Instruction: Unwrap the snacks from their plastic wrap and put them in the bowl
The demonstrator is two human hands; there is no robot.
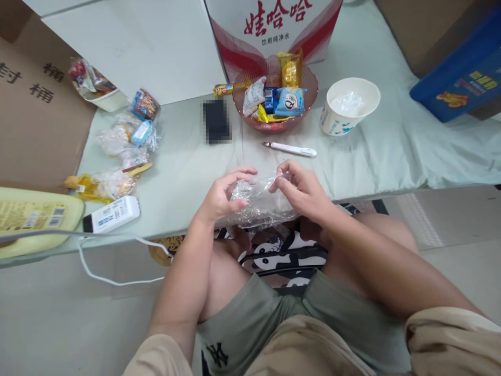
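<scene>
Head view: clear plastic bag [268, 201], pinched in right hand [299, 188], loosely clasped in left hand [229, 196], at near edge of surface [176, 167]. Could tear from hard pulling, or slip toward lap [242, 313] below the hands through loose grip.

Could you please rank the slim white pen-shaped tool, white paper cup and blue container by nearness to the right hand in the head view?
From the right hand:
1. White pen-shaped tool, just beyond.
2. White paper cup, beyond, rightward.
3. Blue container, far right.
</scene>
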